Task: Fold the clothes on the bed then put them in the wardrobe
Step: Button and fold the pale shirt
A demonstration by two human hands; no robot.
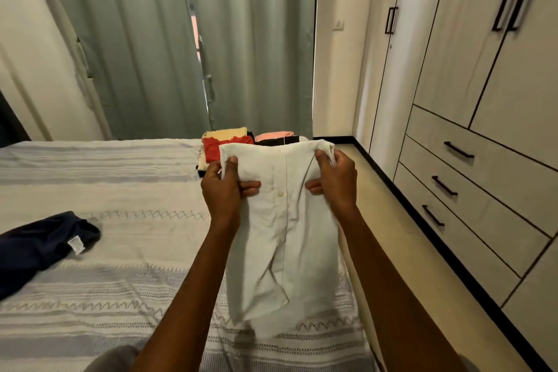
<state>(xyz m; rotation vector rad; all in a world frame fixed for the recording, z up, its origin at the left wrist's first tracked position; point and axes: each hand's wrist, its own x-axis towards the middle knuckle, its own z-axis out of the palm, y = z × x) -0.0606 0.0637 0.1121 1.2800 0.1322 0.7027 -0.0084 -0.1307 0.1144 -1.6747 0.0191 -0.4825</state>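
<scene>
Between both hands, white shirt (280, 229) hanging lengthwise.

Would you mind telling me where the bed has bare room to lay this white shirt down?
The widest free patch of the bed lies between the navy garment at the left and the folded stack at the far edge. The far right corner is crowded with that stack. Both the left hand and right hand grip the white shirt.

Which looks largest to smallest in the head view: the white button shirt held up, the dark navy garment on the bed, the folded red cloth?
1. White button shirt, nearest the camera.
2. Dark navy garment, partly cut off.
3. Folded red cloth, partly hidden and farther.
</scene>
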